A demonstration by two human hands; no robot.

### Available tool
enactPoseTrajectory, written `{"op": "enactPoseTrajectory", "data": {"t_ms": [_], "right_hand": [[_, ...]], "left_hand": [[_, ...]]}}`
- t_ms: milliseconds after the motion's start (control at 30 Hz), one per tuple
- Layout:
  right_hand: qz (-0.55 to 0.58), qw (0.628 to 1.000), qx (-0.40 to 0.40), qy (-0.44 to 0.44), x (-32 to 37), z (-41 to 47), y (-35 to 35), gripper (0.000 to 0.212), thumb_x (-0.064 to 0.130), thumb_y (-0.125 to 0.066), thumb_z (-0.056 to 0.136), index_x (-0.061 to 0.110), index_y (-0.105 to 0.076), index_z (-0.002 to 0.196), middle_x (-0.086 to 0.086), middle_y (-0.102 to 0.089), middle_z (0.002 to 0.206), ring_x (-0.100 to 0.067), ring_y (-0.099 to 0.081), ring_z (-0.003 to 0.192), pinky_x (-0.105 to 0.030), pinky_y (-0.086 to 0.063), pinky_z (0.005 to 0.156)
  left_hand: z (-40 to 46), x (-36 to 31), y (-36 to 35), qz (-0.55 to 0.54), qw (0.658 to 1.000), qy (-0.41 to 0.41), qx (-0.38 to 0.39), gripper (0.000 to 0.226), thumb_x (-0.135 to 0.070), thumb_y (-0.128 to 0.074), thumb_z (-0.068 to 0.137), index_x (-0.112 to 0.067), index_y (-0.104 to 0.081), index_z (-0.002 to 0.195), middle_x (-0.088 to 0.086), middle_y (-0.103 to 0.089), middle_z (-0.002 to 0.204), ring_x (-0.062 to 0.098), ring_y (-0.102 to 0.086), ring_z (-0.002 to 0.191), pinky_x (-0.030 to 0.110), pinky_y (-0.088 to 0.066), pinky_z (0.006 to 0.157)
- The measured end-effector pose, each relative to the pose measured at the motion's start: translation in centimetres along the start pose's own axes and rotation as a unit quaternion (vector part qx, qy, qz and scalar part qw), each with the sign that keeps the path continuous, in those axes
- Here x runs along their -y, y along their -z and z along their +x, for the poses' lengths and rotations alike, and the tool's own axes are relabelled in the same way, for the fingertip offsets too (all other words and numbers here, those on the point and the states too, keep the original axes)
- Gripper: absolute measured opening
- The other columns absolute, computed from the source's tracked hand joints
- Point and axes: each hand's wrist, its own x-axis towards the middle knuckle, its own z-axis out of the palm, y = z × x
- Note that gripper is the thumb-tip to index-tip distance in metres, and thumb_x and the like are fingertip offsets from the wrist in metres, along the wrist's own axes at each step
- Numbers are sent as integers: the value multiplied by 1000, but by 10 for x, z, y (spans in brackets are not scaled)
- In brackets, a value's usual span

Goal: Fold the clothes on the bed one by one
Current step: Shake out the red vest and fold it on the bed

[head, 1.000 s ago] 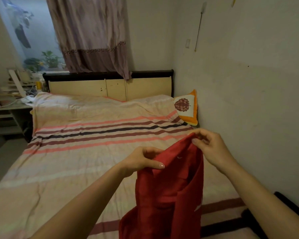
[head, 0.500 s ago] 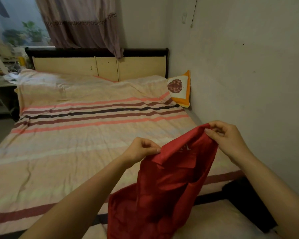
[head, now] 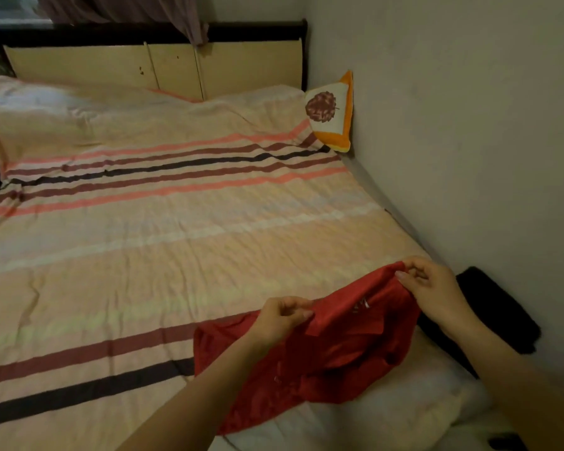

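Both hands pinch the top edge of a red shirt: the left hand nearer, the right hand farther right. The shirt lies crumpled on the near right of the bed, partly over a white pillow.

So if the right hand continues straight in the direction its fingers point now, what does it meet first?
Probably nothing but the striped bedspread: the right hand, pinching the red garment, points left across it. Depth is unclear.
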Motion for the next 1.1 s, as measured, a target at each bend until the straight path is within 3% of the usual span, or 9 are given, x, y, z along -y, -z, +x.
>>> {"op": "enactPoseTrajectory", "data": {"t_ms": [133,233,300,367,467,600,733,933,1100], "right_hand": [[-36,999,-5,-39,-38,-6,-2,10,3,-59,88,10,-63,84,-14,-62,71,-23,-58,67,-34,-47,68],[-84,994,-3,-68,-65,-14,-3,5,3,-60,87,7,-63,85,-15,-63,74,-29,-61,73,-41,-50,73],[-110,991,-7,-78,-79,-18,-10,9,3,-58,88,10,-61,83,-7,-63,75,-23,-61,74,-33,-51,68],[-133,986,-2,-103,-93,-19,-20,16,4,-56,90,19,-57,85,5,-59,80,-15,-57,78,-19,-42,68],[-166,973,9,-163,-119,-16,-39,10,10,-55,92,17,-56,99,-2,-57,96,-24,-56,97,-27,-39,85],[-183,962,4,-204,-148,-18,-64,20,11,-55,92,5,-57,111,-4,-53,99,-19,-49,94,-24,-31,80],[-155,959,2,-237,-174,-25,-91,8,13,-54,93,15,-54,101,2,-47,95,-15,-45,92,-12,-29,62],[-123,958,18,-257,-214,-40,-115,12,6,-54,92,17,-55,91,1,-57,95,-14,-52,92,-12,-35,66],[-103,954,-2,-282,-220,-42,-118,11,6,-51,93,14,-57,96,-1,-57,105,-15,-51,98,-24,-43,76]], "left_hand": [[18,35,-10,57,998,8,-23,22,2,-61,88,1,-65,109,1,-66,87,-10,-58,65,11,-47,69],[31,57,-3,90,995,21,-25,20,1,-63,86,-4,-67,105,2,-68,92,-8,-60,73,9,-46,72],[40,71,4,112,993,33,-13,19,-1,-66,85,-11,-68,101,-1,-69,91,2,-62,81,14,-48,76],[52,87,12,126,991,55,-8,20,-3,-69,83,-16,-68,98,-13,-69,84,0,-62,80,12,-47,75],[65,113,21,155,985,81,-2,22,-4,-74,78,-19,-70,94,-26,-66,68,-17,-59,69,3,-45,70],[81,152,26,205,971,119,15,30,-8,-79,73,-12,-71,101,-1,-71,90,4,-64,84,7,-44,71],[87,196,35,363,919,128,90,52,-23,-82,69,-18,-66,118,-3,-64,119,12,-60,108,19,-43,90],[84,249,54,527,832,82,152,75,-40,-79,67,-26,-50,135,-4,-51,139,16,-49,125,25,-35,101],[83,253,62,606,776,44,170,49,-41,-65,81,-35,-54,129,-8,-59,128,15,-54,118,24,-34,97]]}}
